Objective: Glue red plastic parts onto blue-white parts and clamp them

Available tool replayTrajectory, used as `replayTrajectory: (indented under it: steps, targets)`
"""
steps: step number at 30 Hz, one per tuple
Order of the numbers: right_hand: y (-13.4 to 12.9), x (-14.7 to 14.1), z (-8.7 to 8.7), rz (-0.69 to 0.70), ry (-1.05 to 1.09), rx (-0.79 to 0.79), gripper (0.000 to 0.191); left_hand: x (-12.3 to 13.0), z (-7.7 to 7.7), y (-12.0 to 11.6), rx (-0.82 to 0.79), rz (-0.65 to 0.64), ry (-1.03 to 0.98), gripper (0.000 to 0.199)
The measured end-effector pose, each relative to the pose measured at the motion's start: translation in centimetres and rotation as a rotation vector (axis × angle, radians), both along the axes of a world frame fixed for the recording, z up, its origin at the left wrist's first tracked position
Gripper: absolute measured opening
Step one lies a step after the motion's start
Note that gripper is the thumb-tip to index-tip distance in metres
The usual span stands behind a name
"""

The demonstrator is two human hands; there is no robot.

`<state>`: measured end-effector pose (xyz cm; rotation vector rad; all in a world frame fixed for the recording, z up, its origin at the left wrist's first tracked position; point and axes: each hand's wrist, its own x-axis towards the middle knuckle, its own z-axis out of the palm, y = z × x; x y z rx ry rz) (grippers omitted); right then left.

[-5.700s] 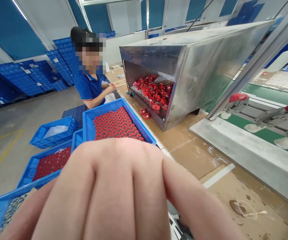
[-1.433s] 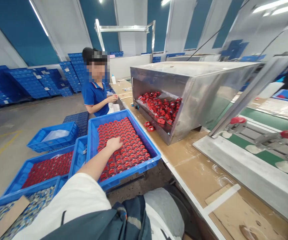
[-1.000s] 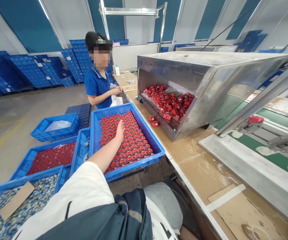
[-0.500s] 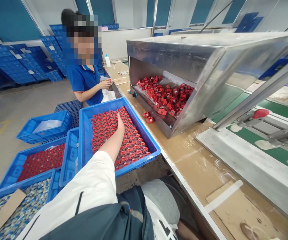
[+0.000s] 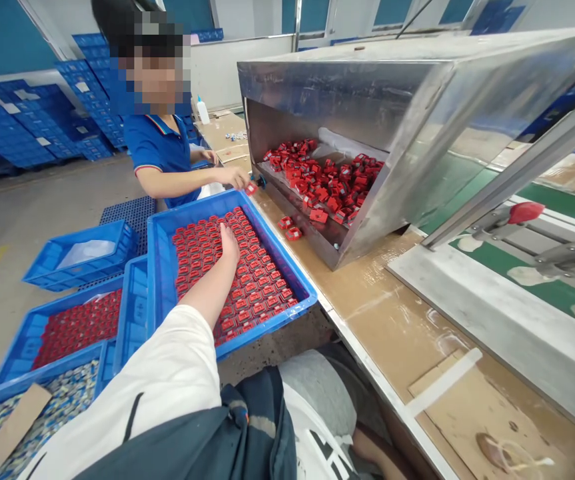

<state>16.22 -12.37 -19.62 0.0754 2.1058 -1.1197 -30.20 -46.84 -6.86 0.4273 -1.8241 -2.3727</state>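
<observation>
My left hand (image 5: 230,244) reaches over the rows of red parts (image 5: 252,283) in a large blue crate (image 5: 312,298). Its fingers point down among the parts near the far rows, and their tips are partly hidden, so I cannot make out whether it grips one. The crate stands beside the table edge, with parts packed closely in lines. Only the forearm of my right arm shows low in the picture; the hand itself is out of view. Two loose red parts (image 5: 293,233) lie on the table outside the metal box.
A metal box (image 5: 337,80) on the brown table (image 5: 367,320) holds a heap of red parts (image 5: 327,183). Across the crate, a person (image 5: 160,157) in blue holds a red part. More blue crates (image 5: 80,250) stand at left; a metal frame stands right.
The person's hand has stretched toward the metal box with a red part. My left hand stays over the crate, its fingers now lower among the parts. The whole view has shifted slightly.
</observation>
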Motion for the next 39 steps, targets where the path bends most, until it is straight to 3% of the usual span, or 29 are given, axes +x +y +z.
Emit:
replayTrajectory:
  steps: [5,14,21,30,39]
  targets:
    - [0.4,0.6,-1.2,0.054,-0.073,-0.015,0.070,0.2,0.5,-0.7,0.026,-0.019,-0.024,0.100]
    - [0.1,0.5,-0.6,0.055,-0.085,-0.008,0.068,2.4,1.6,-2.4,0.010,-0.044,-0.020,0.102]
    - [-0.2,0.1,-0.1,0.056,-0.084,-0.012,0.063,4.4,0.9,-1.7,-0.025,-0.033,-0.019,0.092]
    - [-0.6,-0.2,1.4,0.116,-0.088,-0.009,0.060,4.2,0.8,-1.2,-0.062,-0.070,0.016,0.082]
    - [-0.4,0.0,0.7,0.099,-0.080,0.004,0.063,3.6,0.7,-0.7,-0.040,-0.095,-0.033,0.089]
